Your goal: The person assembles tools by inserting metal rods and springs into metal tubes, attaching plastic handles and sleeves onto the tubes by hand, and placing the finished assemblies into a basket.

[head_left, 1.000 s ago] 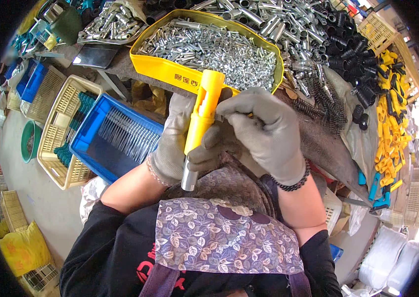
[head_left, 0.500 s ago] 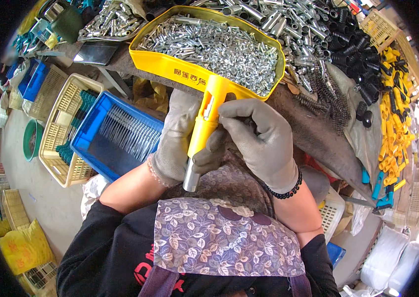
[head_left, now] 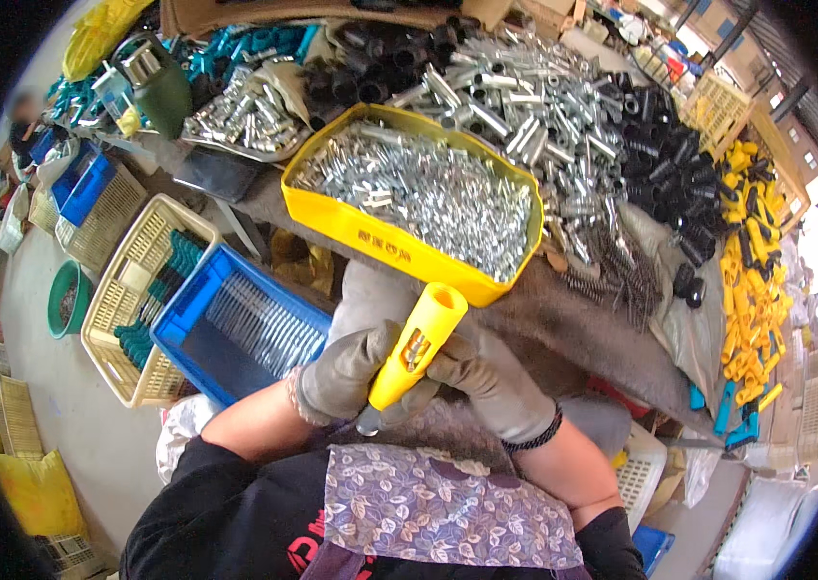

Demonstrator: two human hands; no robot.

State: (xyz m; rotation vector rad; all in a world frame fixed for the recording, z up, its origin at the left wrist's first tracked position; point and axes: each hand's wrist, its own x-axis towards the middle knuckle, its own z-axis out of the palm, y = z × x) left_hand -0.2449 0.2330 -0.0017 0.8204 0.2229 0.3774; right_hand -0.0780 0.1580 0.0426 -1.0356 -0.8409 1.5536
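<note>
A yellow plastic tube handle (head_left: 431, 324) with a slot in its side is held in front of my apron, its open end tilted up toward the view. Inside the slot some metal shows, and a silver metal end (head_left: 368, 421) pokes out at the bottom. My left hand (head_left: 343, 375), in a grey glove, is closed round the tube's lower left side. My gloved right hand (head_left: 503, 387) is closed against its right side, fingertips beside the slot. Just beyond stands a yellow bin (head_left: 351, 234) full of small metal pins.
Silver metal tubes (head_left: 530, 106), black plastic sleeves (head_left: 665, 145), dark springs (head_left: 621, 280) and yellow plastic parts (head_left: 752, 280) are heaped across the bench. At left stand a blue crate (head_left: 198, 356) of metal rods and a cream basket (head_left: 102, 324) with teal parts.
The tube has tipped so its open end faces the view more. My right hand has shifted from above the slot down to the tube's side. The whole view has tilted upward.
</note>
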